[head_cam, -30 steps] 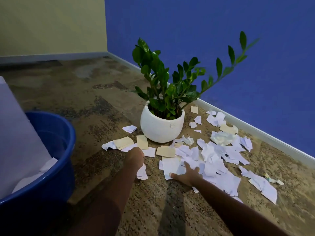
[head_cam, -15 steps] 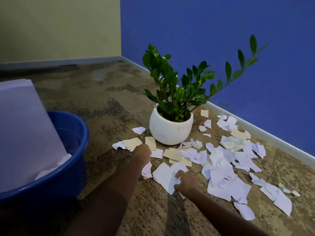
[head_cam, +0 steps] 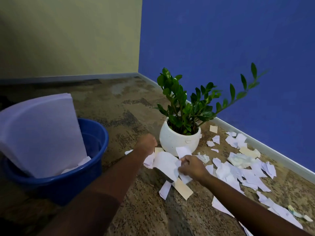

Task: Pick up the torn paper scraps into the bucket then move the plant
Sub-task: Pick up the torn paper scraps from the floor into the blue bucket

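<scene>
Torn white and tan paper scraps [head_cam: 247, 172] lie on the floor to the right of a white pot [head_cam: 179, 142] holding a green plant [head_cam: 184, 106]. My right hand [head_cam: 190, 167] grips a bunch of white scraps [head_cam: 166, 165], held just above the floor in front of the pot. My left hand [head_cam: 146, 143] is curled beside the pot's left side, its fingers hidden; scrap edges [head_cam: 149, 161] stick out below it. A white scrap [head_cam: 164, 189] and a tan one [head_cam: 183, 189] lie under the right hand. The blue bucket [head_cam: 98, 133] stands at the left.
Large white sheets [head_cam: 42, 133] stand upright in the bucket with some scraps at its bottom. The blue wall [head_cam: 238, 48] and its baseboard [head_cam: 272, 154] run close behind the pot and scraps. A yellow wall [head_cam: 68, 40] closes the far side of the speckled floor [head_cam: 119, 103].
My right hand closed on a bunch of white scraps and lifted them off the floor toward the left. My left hand rose from the floor beside the pot.
</scene>
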